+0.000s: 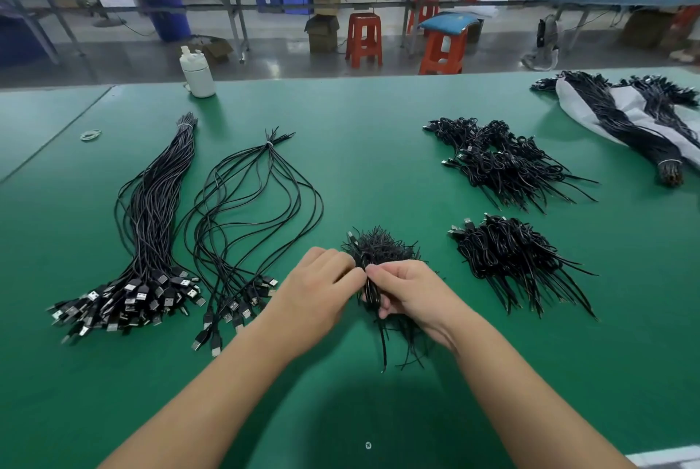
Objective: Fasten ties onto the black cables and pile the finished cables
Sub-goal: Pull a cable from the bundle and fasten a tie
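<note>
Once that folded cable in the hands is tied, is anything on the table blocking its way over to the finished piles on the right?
Nothing visible does. Both the left hand and right hand hold the folded cable, and only bare green mat lies between it and the nearest finished pile.

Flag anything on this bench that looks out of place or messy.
Little stands out. A loose rubber band lies alone at the far left of the green table, away from the cable bundles. The hands work a coiled cable normally.

Coiled black cable [373, 288] (upright) before tie heap [380, 247], finished piles [511, 260] rightward
</note>
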A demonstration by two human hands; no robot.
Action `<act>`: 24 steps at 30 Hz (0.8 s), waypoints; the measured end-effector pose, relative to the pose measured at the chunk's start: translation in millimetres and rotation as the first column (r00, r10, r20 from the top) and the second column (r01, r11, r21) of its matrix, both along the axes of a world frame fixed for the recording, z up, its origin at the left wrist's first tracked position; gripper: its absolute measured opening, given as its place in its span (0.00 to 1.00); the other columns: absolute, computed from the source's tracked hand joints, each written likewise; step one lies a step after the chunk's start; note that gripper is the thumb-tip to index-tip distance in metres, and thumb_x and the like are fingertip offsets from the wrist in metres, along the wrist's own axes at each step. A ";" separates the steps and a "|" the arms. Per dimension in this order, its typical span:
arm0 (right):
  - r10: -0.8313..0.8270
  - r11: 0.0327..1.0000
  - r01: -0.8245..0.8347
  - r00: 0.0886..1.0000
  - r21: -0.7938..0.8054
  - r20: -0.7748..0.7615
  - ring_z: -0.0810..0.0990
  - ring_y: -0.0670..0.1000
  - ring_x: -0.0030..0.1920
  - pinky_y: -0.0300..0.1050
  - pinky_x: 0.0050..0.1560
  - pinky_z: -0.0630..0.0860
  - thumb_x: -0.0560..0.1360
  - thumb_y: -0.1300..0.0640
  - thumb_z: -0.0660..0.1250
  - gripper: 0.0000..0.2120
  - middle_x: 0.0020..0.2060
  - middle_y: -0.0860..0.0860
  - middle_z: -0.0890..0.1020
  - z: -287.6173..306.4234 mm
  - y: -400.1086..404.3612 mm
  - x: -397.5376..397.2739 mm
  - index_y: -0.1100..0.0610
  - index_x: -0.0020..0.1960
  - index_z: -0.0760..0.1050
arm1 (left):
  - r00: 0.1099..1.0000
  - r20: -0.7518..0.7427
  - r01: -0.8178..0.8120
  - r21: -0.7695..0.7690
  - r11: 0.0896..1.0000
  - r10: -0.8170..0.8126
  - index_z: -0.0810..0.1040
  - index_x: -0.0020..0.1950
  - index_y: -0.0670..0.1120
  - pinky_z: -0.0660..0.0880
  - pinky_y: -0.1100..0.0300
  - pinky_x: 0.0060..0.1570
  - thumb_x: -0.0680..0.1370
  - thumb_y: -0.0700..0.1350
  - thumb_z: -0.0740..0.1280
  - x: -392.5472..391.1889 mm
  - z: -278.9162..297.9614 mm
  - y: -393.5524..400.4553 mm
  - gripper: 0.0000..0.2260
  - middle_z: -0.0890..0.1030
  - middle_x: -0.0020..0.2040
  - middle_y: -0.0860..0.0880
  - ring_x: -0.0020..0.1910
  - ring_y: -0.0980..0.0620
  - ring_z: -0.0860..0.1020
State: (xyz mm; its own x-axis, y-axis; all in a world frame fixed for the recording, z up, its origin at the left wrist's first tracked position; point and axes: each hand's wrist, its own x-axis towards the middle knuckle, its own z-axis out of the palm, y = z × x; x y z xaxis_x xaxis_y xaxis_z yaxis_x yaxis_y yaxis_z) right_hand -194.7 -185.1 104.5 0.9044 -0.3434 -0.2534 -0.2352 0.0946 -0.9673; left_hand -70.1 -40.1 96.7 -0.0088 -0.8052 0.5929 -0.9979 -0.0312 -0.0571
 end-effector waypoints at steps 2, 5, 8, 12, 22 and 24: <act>-0.011 1.000 0.011 0.999 -0.008 -0.039 0.72 0.48 0.28 0.42 0.35 0.73 0.79 0.52 0.68 0.14 0.28 0.50 0.75 1.1 -7.0 -1.5 0.53 0.36 0.81 | 1.000 -0.018 -0.016 -0.044 0.999 0.015 0.78 0.49 0.43 0.72 0.53 0.45 0.73 0.35 0.71 1.0 -11.8 -4.2 0.07 0.77 0.45 0.46 0.42 0.45 0.74; -0.103 0.925 0.023 0.976 -0.379 -0.192 0.73 0.47 0.27 0.40 0.32 0.73 0.78 0.47 0.68 0.12 0.30 0.50 0.80 4.3 -33.3 -2.1 0.53 0.41 0.83 | 0.989 -0.102 -0.111 -0.021 0.994 0.108 0.79 0.56 0.44 0.73 0.54 0.46 0.79 0.44 0.69 5.2 -31.4 -10.5 0.07 0.79 0.48 0.48 0.45 0.48 0.76; -0.309 0.623 -0.058 0.898 -0.780 -0.313 0.71 0.45 0.25 0.36 0.25 0.68 0.79 0.43 0.65 0.15 0.33 0.50 0.83 13.1 -76.1 -3.7 0.52 0.42 0.81 | 0.942 -0.171 -0.273 0.103 0.957 0.287 0.79 0.57 0.44 0.75 0.53 0.47 0.76 0.45 0.70 16.0 -56.4 -6.7 0.11 0.79 0.50 0.48 0.48 0.47 0.78; -0.544 0.368 -0.106 0.781 -0.924 -0.306 0.78 0.51 0.31 0.40 0.30 0.69 0.79 0.44 0.65 0.18 0.31 0.52 0.81 22.2 -136.6 -12.3 0.57 0.41 0.81 | 0.868 -0.195 -0.412 0.234 0.881 0.457 0.80 0.54 0.43 0.73 0.51 0.50 0.75 0.41 0.70 32.7 -91.1 12.0 0.08 0.79 0.51 0.46 0.50 0.45 0.78; -0.656 0.316 -0.203 0.659 -0.927 -0.368 0.78 0.58 0.37 0.46 0.36 0.72 0.76 0.46 0.71 0.21 0.36 0.57 0.76 -7.5 -182.0 -22.3 0.60 0.38 0.69 | 0.834 -0.249 -0.460 0.181 0.869 0.493 0.80 0.51 0.43 0.71 0.53 0.52 0.74 0.41 0.67 41.5 -112.3 16.7 0.07 0.78 0.51 0.48 0.53 0.48 0.75; -0.660 0.220 -0.109 0.715 -0.969 -0.230 0.78 0.59 0.40 0.49 0.37 0.75 0.76 0.45 0.71 0.19 0.44 0.57 0.76 -8.5 -175.4 -19.3 0.60 0.47 0.69 | 0.829 -0.250 -0.468 0.182 0.865 0.501 0.80 0.50 0.43 0.71 0.53 0.52 0.75 0.42 0.65 41.9 -113.3 17.1 0.07 0.78 0.50 0.48 0.52 0.48 0.75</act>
